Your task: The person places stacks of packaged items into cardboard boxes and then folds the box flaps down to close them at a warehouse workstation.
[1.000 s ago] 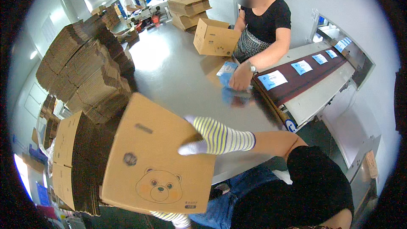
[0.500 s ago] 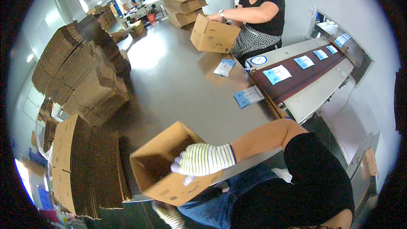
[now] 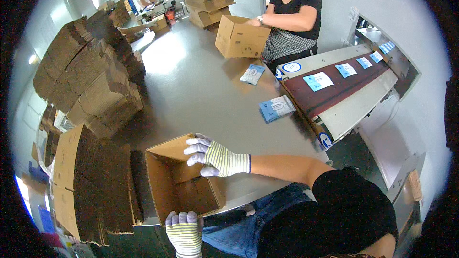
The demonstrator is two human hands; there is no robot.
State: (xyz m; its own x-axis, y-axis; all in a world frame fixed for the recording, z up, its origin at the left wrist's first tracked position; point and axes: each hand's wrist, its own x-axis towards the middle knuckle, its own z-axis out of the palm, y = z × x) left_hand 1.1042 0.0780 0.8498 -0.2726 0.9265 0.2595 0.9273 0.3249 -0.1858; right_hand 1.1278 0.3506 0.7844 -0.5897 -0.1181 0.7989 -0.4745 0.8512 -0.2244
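Observation:
An open cardboard box point(image 3: 165, 184) stands at the near edge of the metal table, its mouth facing up and its bottom visible inside. My left hand point(image 3: 183, 234), in a striped glove, has its fingers hooked over the box's near rim. My right hand point(image 3: 215, 156), gloved the same way, is over the box's far right side. Its fingers are stretched out and its thumb stands apart. Nothing shows in its grasp; whether it touches the box wall, I cannot tell.
Stacks of flat cardboard point(image 3: 95, 181) line the left. Blue-and-white packets point(image 3: 276, 109) lie on the metal table point(image 3: 205, 100). More packets sit on a dark red conveyor belt point(image 3: 330, 93) at right. Across the table, a person in black holds another box point(image 3: 241, 40); flat cartons point(image 3: 209, 1) stand behind.
My left hand has come up from below onto the box's near rim. My right hand has moved out of the box and spread its fingers. The box has turned and sits more upright.

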